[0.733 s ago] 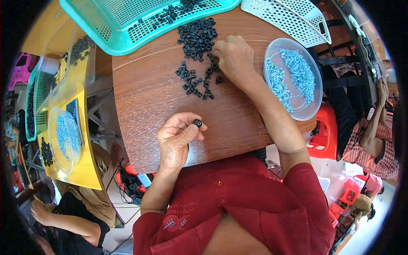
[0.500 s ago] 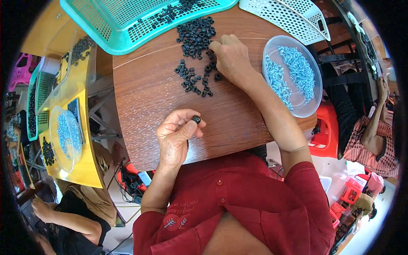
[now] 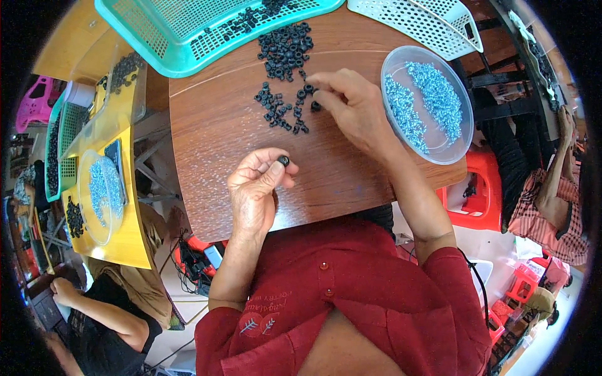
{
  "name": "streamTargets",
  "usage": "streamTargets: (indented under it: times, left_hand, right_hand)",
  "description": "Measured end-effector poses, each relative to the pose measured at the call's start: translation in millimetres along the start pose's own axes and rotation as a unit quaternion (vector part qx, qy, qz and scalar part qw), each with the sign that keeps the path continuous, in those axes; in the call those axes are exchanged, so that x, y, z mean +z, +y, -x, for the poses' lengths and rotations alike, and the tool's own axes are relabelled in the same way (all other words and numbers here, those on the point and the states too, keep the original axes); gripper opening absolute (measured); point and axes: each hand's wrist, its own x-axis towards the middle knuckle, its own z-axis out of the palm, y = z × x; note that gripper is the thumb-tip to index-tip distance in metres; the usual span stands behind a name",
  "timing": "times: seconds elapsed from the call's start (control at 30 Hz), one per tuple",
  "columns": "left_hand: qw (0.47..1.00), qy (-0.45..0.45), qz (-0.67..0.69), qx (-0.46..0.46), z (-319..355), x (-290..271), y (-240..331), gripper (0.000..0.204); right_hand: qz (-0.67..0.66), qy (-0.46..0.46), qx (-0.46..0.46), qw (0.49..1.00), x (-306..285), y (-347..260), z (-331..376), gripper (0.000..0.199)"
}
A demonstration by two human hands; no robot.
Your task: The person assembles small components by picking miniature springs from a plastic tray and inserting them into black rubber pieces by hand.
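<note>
Since the earlier pictures the right hand (image 3: 351, 106) has shifted only slightly across the scattered black rings (image 3: 281, 108), its fingertips now bunched over one ring at the near edge of the scatter, while the left hand (image 3: 256, 194) has stayed where it was, pinching a single small black ring (image 3: 284, 161) between thumb and forefinger just above the brown wooden tabletop (image 3: 213, 138).

That pinch looks shallow: the ring sits right at the fingertips, so a small slackening could let it drop and roll toward the near edge of the tabletop. The right hand's reach brings its wrist close to the clear plastic bowl of pale blue beads (image 3: 426, 103); a careless sweep back might nudge the bowl, which already overhangs the right edge, and spill it. Loose rings could also be brushed farther apart by the fingers.

The left forearm rises from the lower edge, wrist bent, the other fingers curled into a loose fist. The right arm stretches forward and to the left, palm down, fingers closing on a ring; whether it is already lifted I cannot tell. A teal mesh basket (image 3: 188, 31) lies beyond the pile.
</note>
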Motion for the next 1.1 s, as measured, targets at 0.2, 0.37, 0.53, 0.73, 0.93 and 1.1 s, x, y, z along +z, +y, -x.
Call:
streamTargets:
  times: [0.2,0.37,0.53,0.73,0.93,1.1]
  left_hand:
    - [1.000,-0.010,0.019,0.012,2,17,1,0.018]
    - [0.999,-0.026,0.039,0.023,8,29,-1,0.018]
    - [0.998,-0.033,0.050,0.021,14,37,-1,0.019]
    - [0.997,-0.042,0.063,0.022,18,44,-4,0.020]
    - [0.998,-0.036,0.051,0.025,20,49,-7,0.020]
    - [0.998,-0.045,0.046,0.016,20,50,-9,0.020]
  right_hand:
    - [-0.269,-0.062,0.101,0.956,-12,-24,34,0.015]
    - [-0.370,-0.052,0.186,0.909,-22,-45,50,0.017]
    - [-0.431,-0.067,0.198,0.878,-26,-48,65,0.017]
    - [-0.383,-0.044,0.147,0.911,-28,-49,74,0.017]
    - [-0.379,-0.015,0.146,0.914,-29,-51,79,0.018]
    - [-0.400,0.006,0.145,0.905,-26,-49,83,0.019]
